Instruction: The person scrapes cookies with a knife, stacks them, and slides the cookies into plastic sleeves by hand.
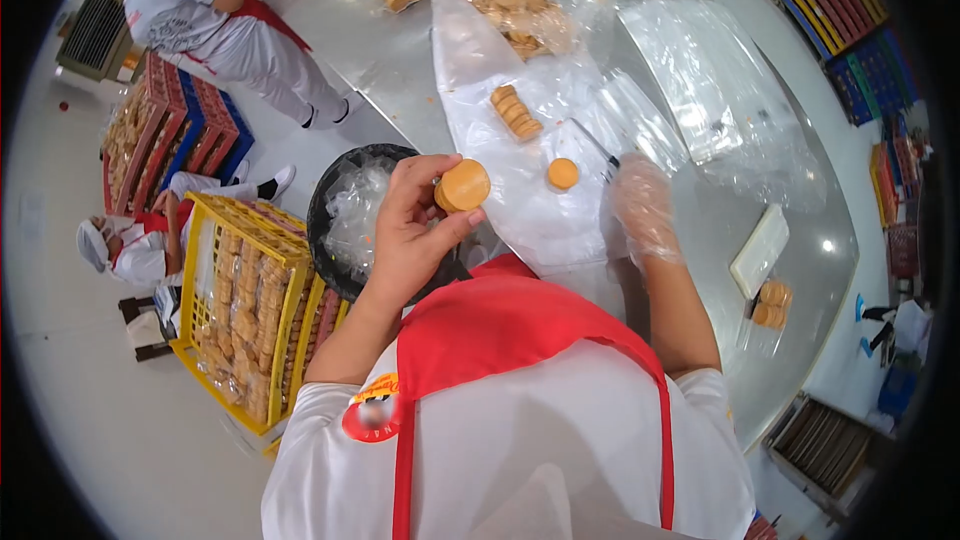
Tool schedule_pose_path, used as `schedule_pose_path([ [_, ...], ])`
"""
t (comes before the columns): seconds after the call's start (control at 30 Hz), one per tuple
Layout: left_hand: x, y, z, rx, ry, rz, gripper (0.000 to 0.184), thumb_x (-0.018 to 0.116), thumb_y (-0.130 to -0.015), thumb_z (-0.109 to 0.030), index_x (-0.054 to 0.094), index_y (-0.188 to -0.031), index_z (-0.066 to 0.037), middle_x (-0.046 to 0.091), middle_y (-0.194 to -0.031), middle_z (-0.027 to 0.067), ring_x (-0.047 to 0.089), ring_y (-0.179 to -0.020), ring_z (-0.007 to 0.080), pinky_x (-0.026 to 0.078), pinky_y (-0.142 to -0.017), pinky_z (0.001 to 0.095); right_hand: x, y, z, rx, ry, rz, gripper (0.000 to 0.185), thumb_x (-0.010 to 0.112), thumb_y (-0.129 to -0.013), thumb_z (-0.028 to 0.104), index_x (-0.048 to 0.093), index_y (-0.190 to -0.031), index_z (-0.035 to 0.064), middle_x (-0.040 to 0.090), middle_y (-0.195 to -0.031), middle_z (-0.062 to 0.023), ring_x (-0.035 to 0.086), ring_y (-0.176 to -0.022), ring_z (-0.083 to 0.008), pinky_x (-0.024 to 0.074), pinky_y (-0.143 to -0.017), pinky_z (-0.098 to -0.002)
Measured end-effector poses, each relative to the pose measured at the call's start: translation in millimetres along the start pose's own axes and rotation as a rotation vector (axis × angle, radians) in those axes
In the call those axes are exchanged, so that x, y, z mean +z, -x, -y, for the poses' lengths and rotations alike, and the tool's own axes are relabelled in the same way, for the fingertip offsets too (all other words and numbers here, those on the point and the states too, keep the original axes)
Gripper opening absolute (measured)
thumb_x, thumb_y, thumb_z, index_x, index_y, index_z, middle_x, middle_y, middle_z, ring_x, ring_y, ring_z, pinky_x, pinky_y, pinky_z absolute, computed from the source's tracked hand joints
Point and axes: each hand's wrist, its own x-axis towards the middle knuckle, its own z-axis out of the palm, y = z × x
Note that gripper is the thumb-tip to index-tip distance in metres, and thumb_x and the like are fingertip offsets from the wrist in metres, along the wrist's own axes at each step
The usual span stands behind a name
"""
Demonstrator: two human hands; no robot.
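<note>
- Middle of the frame: the left hand (408, 225) has some round cookies (465, 185) — its fingers and thumb are clamped on them.
- Right of the middle: the right hand (643, 205), in a see-through glove, is at the dark end of a thin tool (594, 143). I cannot tell how its fingers are.
- Between the hands: one cookie (562, 173) lies on a white sheet (475, 120) — with a cookie row (516, 113) up and left.

A short, fanned stack of round golden biscuits (464, 186) is held above the left edge of the white plastic sheet (545, 225); a thin-bladed tool (594, 142) slants over its right.
</note>
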Motion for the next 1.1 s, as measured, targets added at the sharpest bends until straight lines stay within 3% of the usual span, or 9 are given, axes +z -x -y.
schedule_pose_path([
  [0.1,-15.4,2.9,3.0,0.069,-0.072,-0.112,0.055,0.077,-0.078,0.003,0.058,-0.128,-0.006,0.047,-0.12,0.0061,0.059,-0.102,0.0137,0.052,-0.078,0.024,-47.1,16.3,26.5,0.023,-0.222,-0.091,0.016,0.053,-0.09,0.006,0.061,-0.102,-0.002,0.065,-0.092,-0.0235,0.062,-0.089,-0.0431,0.0494,-0.081,-0.0465],
  [0.27,-44.9,17.7,14.8,0.066,-0.387,-0.272,0.056,0.075,-0.078,0.009,0.056,-0.129,-0.006,0.047,-0.121,0.0054,0.063,-0.102,0.0142,0.052,-0.076,0.023,-80.4,57.5,92.2,-0.28,-0.774,0.221,0.026,0.055,-0.091,0.004,0.061,-0.116,-0.0004,0.064,-0.088,-0.0229,0.063,-0.085,-0.0382,0.0491,-0.076,-0.0401],
  [0.37,-55.4,28.9,21.0,0.077,-0.426,-0.33,0.056,0.076,-0.077,0.007,0.057,-0.128,-0.006,0.046,-0.12,0.0063,0.062,-0.097,0.0125,0.051,-0.072,0.0215,-77.7,55.6,128.7,-0.488,-0.796,0.276,0.028,0.055,-0.093,0.004,0.06,-0.12,0.0002,0.062,-0.083,-0.0179,0.062,-0.077,-0.0294,0.0486,-0.074,-0.0363],
  [0.47,-66.0,40.6,24.6,0.049,-0.431,-0.372,0.055,0.076,-0.077,0.006,0.057,-0.128,-0.005,0.046,-0.12,0.0066,0.062,-0.098,0.0126,0.051,-0.072,0.0214,-70.6,49.4,150.5,-0.437,-0.796,0.545,0.024,0.053,-0.095,0.008,0.059,-0.117,0.0019,0.063,-0.085,-0.0225,0.061,-0.079,-0.0405,0.0484,-0.071,-0.0426],
  [0.57,-73.0,53.5,24.3,0.015,-0.438,-0.406,0.055,0.076,-0.077,0.006,0.058,-0.127,-0.005,0.046,-0.12,0.0071,0.062,-0.1,0.0133,0.053,-0.073,0.0216,-68.2,47.7,167.4,-0.426,-0.818,0.625,0.023,0.054,-0.095,0.01,0.059,-0.116,0.0027,0.061,-0.083,-0.023,0.061,-0.078,-0.0417,0.0478,-0.07,-0.0444],
  [0.67,-80.1,69.4,27.3,-0.026,-0.45,-0.468,0.054,0.076,-0.077,0.007,0.058,-0.126,-0.005,0.046,-0.12,0.0077,0.061,-0.101,0.0144,0.054,-0.075,0.0222,-50.1,48.3,174.8,-0.366,-0.826,0.616,0.021,0.053,-0.096,0.011,0.059,-0.115,0.0026,0.061,-0.084,-0.0247,0.06,-0.08,-0.0438,0.0474,-0.071,-0.0462],
  [0.97,-91.7,96.6,38.6,-0.085,-0.472,-0.575,0.054,0.076,-0.077,0.007,0.058,-0.126,-0.007,0.047,-0.12,0.0089,0.058,-0.108,0.0174,0.057,-0.079,0.0248,-46.1,45.9,200.2,-0.459,-0.715,0.703,0.023,0.052,-0.096,0.01,0.057,-0.118,0.0038,0.062,-0.087,-0.0261,0.06,-0.083,-0.0459,0.0468,-0.071,-0.0496],
  [1.07,-92.8,99.0,38.3,-0.097,-0.478,-0.584,0.054,0.076,-0.077,0.008,0.058,-0.126,-0.007,0.047,-0.12,0.0089,0.058,-0.11,0.0178,0.057,-0.081,0.0257,-37.8,48.3,199.7,-0.597,-0.717,0.698,0.023,0.053,-0.096,0.01,0.058,-0.118,0.0043,0.062,-0.087,-0.0259,0.06,-0.083,-0.0455,0.0466,-0.071,-0.0496],
  [1.1,-92.9,98.9,39.0,-0.097,-0.479,-0.583,0.054,0.076,-0.077,0.008,0.058,-0.126,-0.007,0.047,-0.12,0.0089,0.057,-0.11,0.018,0.057,-0.081,0.0259,-35.5,48.3,199.1,-0.548,-0.708,0.666,0.023,0.053,-0.096,0.009,0.059,-0.118,0.003,0.062,-0.084,-0.0236,0.06,-0.078,-0.0402,0.0472,-0.069,-0.0455],
])
